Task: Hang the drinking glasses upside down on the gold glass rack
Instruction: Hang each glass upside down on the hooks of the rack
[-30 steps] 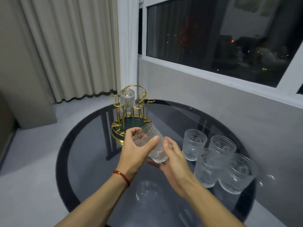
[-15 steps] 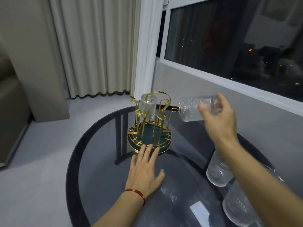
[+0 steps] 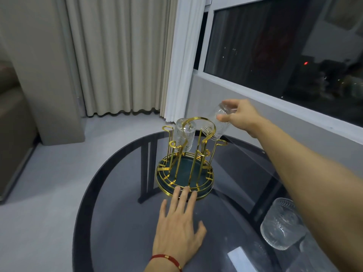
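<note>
A round bench of dark smoked glass with a black rim carries a gold wire glass rack with upright hooked pegs and a tall arched handle, set on a round dark-green tray with a gold rim. One clear ribbed drinking glass already hangs mouth-down on a peg at the far left of the rack. The right hand reaches out over the rack and pinches a second clear ribbed drinking glass by its thick base, thumb below and fingers above; this glass is tilted, base up toward the hand and open mouth angled down and left, just behind the arched handle and above the pegs on the far right side. Whether its rim touches any peg cannot be told. The left hand lies palm-down on the bench with the fingers spread, holding nothing; the tips of the three longest fingers touch the near rim of the green tray. A thin red cord bracelet with a small gold bead circles the left wrist. At the lower right, partly hidden by the right forearm, a further clear patterned drinking glass stands upright on the bench, well apart from the rack. Behind the bench hang long beige pleated curtains, and to the right is a dark window with a white frame.
</note>
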Tool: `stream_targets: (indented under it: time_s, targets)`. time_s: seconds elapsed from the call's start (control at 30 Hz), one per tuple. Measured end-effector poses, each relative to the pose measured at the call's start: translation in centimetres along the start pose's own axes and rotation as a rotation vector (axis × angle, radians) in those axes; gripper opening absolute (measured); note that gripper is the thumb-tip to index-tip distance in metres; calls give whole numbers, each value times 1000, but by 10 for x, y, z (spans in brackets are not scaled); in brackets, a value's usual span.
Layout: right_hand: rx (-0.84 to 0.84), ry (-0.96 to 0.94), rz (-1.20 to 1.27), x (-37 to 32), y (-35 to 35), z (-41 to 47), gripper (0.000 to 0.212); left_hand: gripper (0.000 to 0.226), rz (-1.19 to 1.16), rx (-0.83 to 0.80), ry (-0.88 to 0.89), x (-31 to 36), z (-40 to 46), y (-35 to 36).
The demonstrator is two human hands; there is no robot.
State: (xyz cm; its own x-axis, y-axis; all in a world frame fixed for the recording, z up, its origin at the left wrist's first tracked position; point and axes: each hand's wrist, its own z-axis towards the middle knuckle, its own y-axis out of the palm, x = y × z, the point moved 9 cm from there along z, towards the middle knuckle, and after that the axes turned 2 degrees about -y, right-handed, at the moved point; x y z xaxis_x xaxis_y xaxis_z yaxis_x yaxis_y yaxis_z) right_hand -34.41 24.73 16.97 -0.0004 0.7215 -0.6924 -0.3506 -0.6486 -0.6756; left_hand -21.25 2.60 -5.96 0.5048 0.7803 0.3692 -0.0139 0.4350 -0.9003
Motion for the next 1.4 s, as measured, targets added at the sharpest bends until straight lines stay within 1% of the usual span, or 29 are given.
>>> stream_targets:
  time_s: [0.13,0.2,0.33,0.43,0.5,0.6,0.7,0.73,0.77,0.83,0.97,1.03,1.1,1.13,1.23,1.4]
  targets:
    - [-203,-34,-52,2,25,13,72,81,-8,3,-5,-1,1,1]
    - [-279,-49,-91,4,33,15,73,81,-20,2,-4,-1,2,2]
    - [-351,-77,-105,6,42,18,73,82,-18,5,-7,0,4,1]
    - [-411,-96,-168,7,58,15,75,82,-15,1,-11,-1,4,2]
    - [-430,-110,-179,10,66,14,73,82,-17,0,-12,-1,4,3]
    - [-426,-110,-119,14,68,13,74,82,-18,8,-10,-2,5,1]
    - [-409,-62,-32,22,71,9,94,82,-2,5,-15,-3,5,2]
    - [-401,-29,19,26,70,7,98,82,0,5,-17,-4,4,2]
    - [-394,-2,71,29,70,4,98,82,0,5,-22,-5,4,2]
    - [-337,39,146,36,61,-2,85,81,10,8,-24,-7,6,2]
    - [-72,75,360,41,28,-22,47,80,27,8,-38,-8,7,1]
    - [54,89,453,43,13,-44,35,79,41,6,-44,-9,6,0]
    - [161,80,453,41,-2,-72,27,78,52,10,-48,-8,5,-2]
    - [198,67,440,39,-6,-87,25,77,51,9,-51,-9,5,-3]
    - [284,15,400,31,-22,-145,39,73,38,-5,-47,-7,3,-5]
    - [318,-42,336,17,-35,-243,45,68,38,-41,-54,3,-6,-6]
